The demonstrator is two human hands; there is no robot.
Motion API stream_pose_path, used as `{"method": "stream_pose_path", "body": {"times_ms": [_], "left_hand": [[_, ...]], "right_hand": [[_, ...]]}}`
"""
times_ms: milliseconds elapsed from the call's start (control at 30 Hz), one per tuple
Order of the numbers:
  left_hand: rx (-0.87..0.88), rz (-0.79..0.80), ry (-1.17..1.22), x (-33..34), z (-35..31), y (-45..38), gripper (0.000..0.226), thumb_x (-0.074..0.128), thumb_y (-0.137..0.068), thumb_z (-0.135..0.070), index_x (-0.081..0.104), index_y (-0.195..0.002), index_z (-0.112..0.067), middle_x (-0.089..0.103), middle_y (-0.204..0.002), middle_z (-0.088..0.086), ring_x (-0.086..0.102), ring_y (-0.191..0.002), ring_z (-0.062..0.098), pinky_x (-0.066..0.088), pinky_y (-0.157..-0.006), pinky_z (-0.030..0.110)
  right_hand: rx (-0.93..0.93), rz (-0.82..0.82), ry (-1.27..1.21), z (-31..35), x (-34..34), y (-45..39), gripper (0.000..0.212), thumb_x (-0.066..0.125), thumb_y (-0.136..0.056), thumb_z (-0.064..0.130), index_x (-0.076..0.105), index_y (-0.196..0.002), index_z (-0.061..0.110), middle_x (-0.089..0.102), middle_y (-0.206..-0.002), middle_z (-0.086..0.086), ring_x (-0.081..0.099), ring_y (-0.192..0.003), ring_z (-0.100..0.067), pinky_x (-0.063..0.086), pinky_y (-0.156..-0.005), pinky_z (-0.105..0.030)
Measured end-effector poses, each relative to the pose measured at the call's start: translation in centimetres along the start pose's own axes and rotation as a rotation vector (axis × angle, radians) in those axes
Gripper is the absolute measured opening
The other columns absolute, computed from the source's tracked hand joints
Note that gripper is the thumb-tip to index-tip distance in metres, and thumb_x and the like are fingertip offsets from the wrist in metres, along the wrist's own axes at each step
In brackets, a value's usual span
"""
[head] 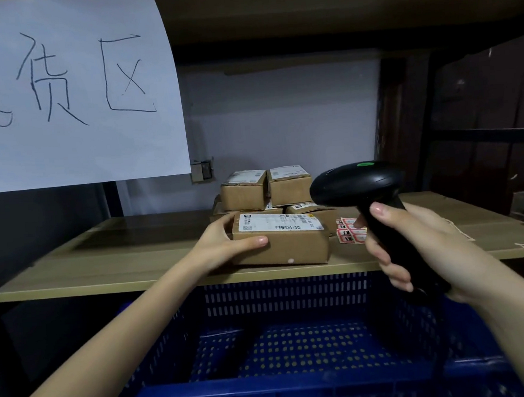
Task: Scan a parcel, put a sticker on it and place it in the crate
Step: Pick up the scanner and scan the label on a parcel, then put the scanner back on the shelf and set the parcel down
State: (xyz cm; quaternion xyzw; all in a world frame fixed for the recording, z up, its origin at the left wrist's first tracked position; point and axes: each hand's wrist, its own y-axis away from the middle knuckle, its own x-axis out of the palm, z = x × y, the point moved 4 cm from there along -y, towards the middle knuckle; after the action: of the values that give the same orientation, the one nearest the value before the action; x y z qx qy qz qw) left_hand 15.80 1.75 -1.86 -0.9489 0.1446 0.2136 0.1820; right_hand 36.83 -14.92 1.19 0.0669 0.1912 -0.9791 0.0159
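Crate [287,292]: blue, perforated, below shelf edge at 6 o'clock; nothing visible inside.
Parcel [280,239]: on wooden shelf [134,256], label up, front of box stack [266,188].
Left hand [223,239]: clasping parcel's left end, thumb across front face.
Right hand [413,246]: wrapped around black scanner [357,184] handle, parcel's 3 o'clock.
Stickers [351,230]: sheet between parcel and scanner.

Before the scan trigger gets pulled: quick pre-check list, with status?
1. Left hand steadying front parcel on the shelf: ok.
2. Right hand with full grip on scanner: ok.
3. Barcode label face up, uncovered: ok.
4. Scanner head aimed at the label: cannot tell.
5. Sticker sheet beside the parcel, within reach: ok.
6. Blue crate below the shelf, room inside: ok.
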Motion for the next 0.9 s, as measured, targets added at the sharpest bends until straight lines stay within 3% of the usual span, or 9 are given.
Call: {"method": "stream_pose_path", "body": {"times_ms": [133, 233, 367, 500, 567, 600, 733, 800, 900], "left_hand": [[-0.009, 0.040, 0.006, 0.4, 0.5, -0.1, 0.075, 0.083, -0.063, -0.028, 0.052, -0.129, -0.013, 0.064, -0.111, -0.004, 0.061, -0.090, 0.001, 0.047, -0.094, 0.021], [-0.025, 0.035, -0.002, 0.4, 0.8, 0.1, 0.065, 0.079, -0.069, -0.027, 0.054, -0.128, -0.013, 0.066, -0.109, -0.003, 0.059, -0.085, -0.007, 0.048, -0.078, 0.005], [-0.060, -0.007, -0.055, 0.0, 0.6, 0.7, 0.090, 0.080, -0.057, -0.045, 0.048, -0.134, -0.010, 0.061, -0.121, 0.000, 0.061, -0.104, 0.010, 0.044, -0.102, 0.025], [0.012, -0.284, -0.173, -2.0, -0.6, 2.7, 0.065, 0.057, -0.080, -0.054, 0.054, -0.128, -0.009, 0.055, -0.125, 0.009, 0.054, -0.115, 0.020, 0.038, -0.107, 0.032], [0.049, -0.369, -0.070, -2.7, -1.9, 4.9, 0.038, 0.048, -0.091, -0.038, 0.058, -0.119, -0.014, 0.058, -0.117, 0.006, 0.055, -0.107, 0.015, 0.041, -0.098, 0.030], [0.030, -0.341, 0.032, -2.8, -2.3, 5.7, 0.031, 0.046, -0.093, -0.036, 0.059, -0.113, -0.017, 0.061, -0.110, 0.005, 0.058, -0.100, 0.015, 0.044, -0.096, 0.037], [-0.142, -0.065, 0.226, -3.2, -2.2, 8.3, 0.038, 0.055, -0.081, -0.048, 0.058, -0.097, -0.014, 0.067, -0.071, 0.000, 0.065, -0.069, 0.016, 0.053, -0.085, 0.047], [-0.177, -0.008, 0.241, -3.6, -1.7, 9.0, 0.051, 0.060, -0.071, -0.052, 0.057, -0.099, -0.010, 0.064, -0.074, 0.005, 0.065, -0.069, 0.016, 0.058, -0.075, 0.038], [-0.151, -0.089, 0.191, -5.4, -1.0, 8.9, 0.036, 0.060, -0.081, -0.041, 0.056, -0.102, -0.012, 0.064, -0.083, 0.005, 0.063, -0.074, 0.013, 0.056, -0.058, 0.020]], "right_hand": [[0.019, -0.003, -0.033, -0.3, 0.2, -0.1, 0.033, 0.071, -0.058, 0.059, 0.059, -0.055, 0.029, 0.046, -0.053, -0.006, 0.036, -0.032, -0.012, 0.035, -0.034, -0.021], [0.057, -0.019, -0.049, -0.4, 0.7, -0.2, 0.032, 0.072, -0.060, 0.058, 0.059, -0.057, 0.029, 0.047, -0.053, -0.006, 0.036, -0.033, -0.012, 0.035, -0.034, -0.022], [0.122, -0.049, -0.144, -1.3, 1.7, -1.1, 0.034, 0.048, -0.088, 0.041, 0.051, -0.083, 0.008, 0.045, -0.052, -0.006, 0.036, -0.034, -0.014, 0.034, -0.035, -0.021], [0.163, 0.015, -0.332, -1.9, 4.7, -3.2, 0.027, 0.031, -0.091, 0.029, 0.044, -0.081, 0.008, 0.046, -0.056, -0.006, 0.039, -0.041, -0.016, 0.036, -0.037, -0.024], [0.178, 0.054, -0.362, -2.1, 6.8, -4.6, 0.019, 0.035, -0.089, 0.026, 0.042, -0.089, 0.009, 0.049, -0.061, -0.008, 0.046, -0.044, -0.017, 0.041, -0.039, -0.026], [0.190, 0.070, -0.363, -2.3, 7.9, -5.3, 0.018, 0.038, -0.089, 0.026, 0.042, -0.094, 0.009, 0.050, -0.063, -0.008, 0.049, -0.046, -0.017, 0.045, -0.042, -0.027], [0.261, 0.091, -0.423, -3.1, 12.5, -8.3, 0.022, 0.049, -0.090, 0.025, 0.046, -0.103, 0.009, 0.056, -0.073, -0.009, 0.062, -0.057, -0.019, 0.057, -0.066, -0.036], [0.290, 0.080, -0.469, -3.8, 14.7, -9.8, 0.027, 0.054, -0.087, 0.027, 0.046, -0.107, 0.010, 0.057, -0.082, -0.011, 0.063, -0.075, -0.025, 0.053, -0.087, -0.046], [0.328, 0.018, -0.469, -4.3, 17.6, -11.6, 0.046, 0.056, -0.085, 0.031, 0.044, -0.121, 0.005, 0.057, -0.085, -0.013, 0.062, -0.080, -0.028, 0.054, -0.080, -0.048]]}}
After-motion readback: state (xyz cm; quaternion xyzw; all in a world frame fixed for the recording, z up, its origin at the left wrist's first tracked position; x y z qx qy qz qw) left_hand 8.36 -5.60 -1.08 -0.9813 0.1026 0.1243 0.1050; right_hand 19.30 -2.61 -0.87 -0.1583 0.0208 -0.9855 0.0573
